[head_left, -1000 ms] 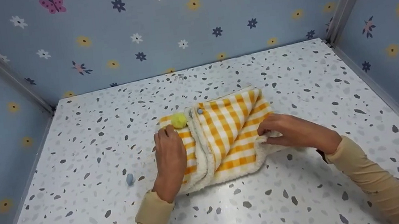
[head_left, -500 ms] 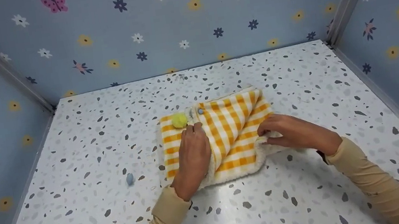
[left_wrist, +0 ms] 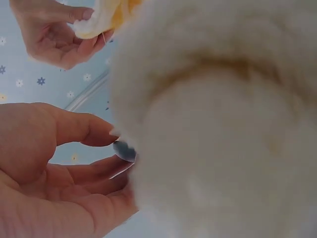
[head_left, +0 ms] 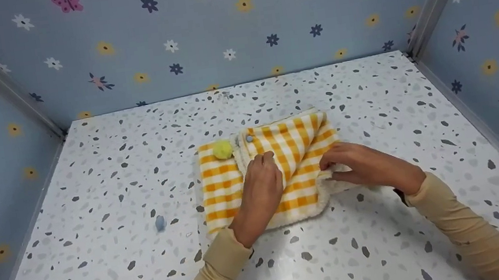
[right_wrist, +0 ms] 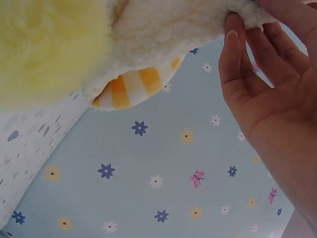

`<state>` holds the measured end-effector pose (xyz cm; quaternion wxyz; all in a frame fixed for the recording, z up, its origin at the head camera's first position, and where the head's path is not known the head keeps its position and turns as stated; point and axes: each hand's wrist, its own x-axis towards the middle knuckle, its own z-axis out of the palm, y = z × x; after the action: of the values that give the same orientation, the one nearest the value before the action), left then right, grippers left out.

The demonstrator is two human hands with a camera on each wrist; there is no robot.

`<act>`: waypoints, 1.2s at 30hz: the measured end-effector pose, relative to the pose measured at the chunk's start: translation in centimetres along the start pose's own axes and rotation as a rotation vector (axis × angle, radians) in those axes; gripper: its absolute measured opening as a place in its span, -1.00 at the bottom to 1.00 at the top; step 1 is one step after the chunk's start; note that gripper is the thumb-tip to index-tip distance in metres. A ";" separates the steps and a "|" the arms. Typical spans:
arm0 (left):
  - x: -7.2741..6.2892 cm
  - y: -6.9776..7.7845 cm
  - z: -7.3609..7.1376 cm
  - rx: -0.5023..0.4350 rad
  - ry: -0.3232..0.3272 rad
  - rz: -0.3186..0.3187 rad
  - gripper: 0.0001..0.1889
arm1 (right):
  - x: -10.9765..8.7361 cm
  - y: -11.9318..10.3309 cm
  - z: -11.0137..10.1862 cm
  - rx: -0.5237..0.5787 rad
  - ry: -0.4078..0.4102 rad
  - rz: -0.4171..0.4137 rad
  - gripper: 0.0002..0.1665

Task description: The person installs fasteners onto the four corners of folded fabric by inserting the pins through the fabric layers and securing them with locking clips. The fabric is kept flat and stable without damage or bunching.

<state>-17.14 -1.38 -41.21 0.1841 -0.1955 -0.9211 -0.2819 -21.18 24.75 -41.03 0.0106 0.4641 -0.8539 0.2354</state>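
A yellow-and-white gingham garment [head_left: 223,199] with a cream fleece lining lies in the middle of the table, its right part folded over in a slanting flap. It bears a fluffy yellow pompom [head_left: 222,150] and a blue button [head_left: 250,138] near its far edge. My left hand [head_left: 259,188] is over the flap; in the left wrist view its thumb and fingers close on the fleece edge around a blue-grey button [left_wrist: 124,150]. At the garment's right side my right hand [head_left: 370,162] pinches the fleece border, lifting it slightly. Fleece blocks much of the left wrist view.
A small blue-grey piece [head_left: 160,223] lies on the speckled white table [head_left: 94,208] left of the garment. Blue flower-patterned panels [head_left: 196,31] stand along the back and both sides.
My left hand has moved rightward from the garment's left part, across the fleece edge, onto the flap. The right hand keeps its pinch in the same place.
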 end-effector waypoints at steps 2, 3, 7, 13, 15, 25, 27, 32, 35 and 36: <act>0.1 0.2 0.4 -0.012 -0.007 0.014 -0.78 | 0.1 0.0 0.0 0.003 -0.002 -0.003 -0.74; 0.1 0.4 0.5 -0.020 -0.014 0.018 -0.78 | 0.1 0.0 0.0 0.006 -0.006 -0.001 -0.74; 0.3 0.8 0.9 -0.055 -0.046 0.024 -0.76 | 0.2 0.0 0.0 0.011 -0.008 -0.005 -0.72; 0.4 1.3 1.5 -0.093 -0.062 0.038 -0.76 | 0.3 0.1 0.0 0.002 0.008 -0.040 -0.73; 0.4 1.4 1.6 -0.102 -0.064 0.044 -0.78 | 0.3 0.1 0.0 -0.005 0.010 -0.046 -0.73; 0.3 2.2 2.1 -0.148 -0.164 0.038 -0.75 | 0.4 -0.2 0.0 -0.003 0.018 -0.066 -0.74; 0.3 2.3 2.3 -0.118 -0.162 0.055 -0.77 | 0.5 -0.1 0.0 0.003 0.021 -0.079 -0.74; 0.3 2.5 2.7 -0.090 -0.149 0.101 -0.76 | 0.5 -0.2 0.1 0.012 0.027 -0.093 -0.74; 0.3 2.6 2.8 -0.112 -0.141 0.118 -0.74 | 0.5 -0.2 0.1 0.015 0.020 -0.087 -0.74; 0.4 2.6 2.9 -0.123 -0.141 0.122 -0.74 | 0.5 -0.2 0.1 0.015 0.017 -0.085 -0.74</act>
<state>-16.93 2.39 -42.13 0.1235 -0.2814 -0.8991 -0.3118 -21.25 24.18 -40.91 0.0243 0.4979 -0.8316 0.2450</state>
